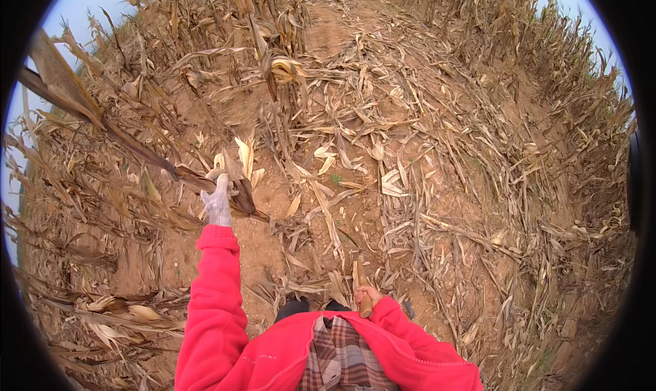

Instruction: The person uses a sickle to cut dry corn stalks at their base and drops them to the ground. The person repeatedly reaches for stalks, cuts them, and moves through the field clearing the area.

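My left hand [219, 201], in a pale knitted glove, reaches forward and grips a dry corn stalk [148, 155]. The stalk slants from the upper left down to the right past the glove. Pale opened husk leaves [246, 158] stand out just beyond my fingers. Close to my body, my bare right hand [370, 293] is wrapped around a wooden tool handle [366, 307]. A thin dark curve [350, 236] lies ahead of the handle; it looks like a sickle blade, but it blends with the litter.
Cut stalks and husks [400, 186] litter the reddish soil [261, 237] ahead and to the right. Dry corn stands [205, 27] at the upper left, with more standing corn [512, 32] along the right. A husked clump [284, 71] rises ahead. Dark-clothed legs [292, 309] show below.
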`<state>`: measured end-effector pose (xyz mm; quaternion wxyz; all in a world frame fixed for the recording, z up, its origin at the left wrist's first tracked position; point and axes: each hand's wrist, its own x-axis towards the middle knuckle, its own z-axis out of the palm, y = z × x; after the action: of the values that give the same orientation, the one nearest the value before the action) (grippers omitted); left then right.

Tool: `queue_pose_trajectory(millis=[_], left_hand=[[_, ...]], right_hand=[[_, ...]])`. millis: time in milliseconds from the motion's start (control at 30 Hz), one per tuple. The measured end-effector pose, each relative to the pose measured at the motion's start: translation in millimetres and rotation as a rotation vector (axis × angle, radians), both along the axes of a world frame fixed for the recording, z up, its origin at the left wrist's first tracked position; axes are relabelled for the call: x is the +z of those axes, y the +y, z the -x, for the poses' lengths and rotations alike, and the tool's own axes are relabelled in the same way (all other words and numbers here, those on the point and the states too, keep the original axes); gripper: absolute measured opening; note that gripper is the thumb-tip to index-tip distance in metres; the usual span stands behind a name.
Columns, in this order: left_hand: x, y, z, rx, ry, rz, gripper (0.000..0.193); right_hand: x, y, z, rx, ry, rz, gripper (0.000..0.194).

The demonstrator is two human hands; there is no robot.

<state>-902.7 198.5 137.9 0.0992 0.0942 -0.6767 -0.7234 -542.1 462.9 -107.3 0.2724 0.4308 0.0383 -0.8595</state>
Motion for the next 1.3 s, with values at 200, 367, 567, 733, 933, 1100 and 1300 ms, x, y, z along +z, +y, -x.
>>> queue_pose_trajectory(millis=[200, 367, 567, 733, 933, 1100, 1300], left_hand=[[0, 12, 10, -0.058, 0.049, 0.0, 0.023], [2, 6, 4, -0.031, 0.033, -0.002, 0.022], [-27, -27, -6, -0.085, 0.007, 0.022, 0.035], [-22, -36, -9, -0.16, 0.006, 0.019, 0.034], [4, -24, -20, 0.023, -0.078, 0.318, 0.03], [16, -19, -14, -0.125, 0.012, 0.05, 0.027], [19, -8, -13, -0.102, 0.011, 0.072, 0.023]], right_hand=[[21, 14, -6, -0.032, 0.07, -0.199, 0.025], [26, 15, 0, -0.167, 0.111, -0.133, 0.027], [26, -6, 21, -0.114, 0.075, -0.167, 0.024], [41, -24, 29, -0.128, 0.082, -0.11, 0.022], [59, -36, 22, -0.099, 0.191, -0.118, 0.019], [58, -32, 11, -0.133, 0.058, -0.032, 0.016], [41, -17, -4, -0.111, 0.104, -0.038, 0.027]])
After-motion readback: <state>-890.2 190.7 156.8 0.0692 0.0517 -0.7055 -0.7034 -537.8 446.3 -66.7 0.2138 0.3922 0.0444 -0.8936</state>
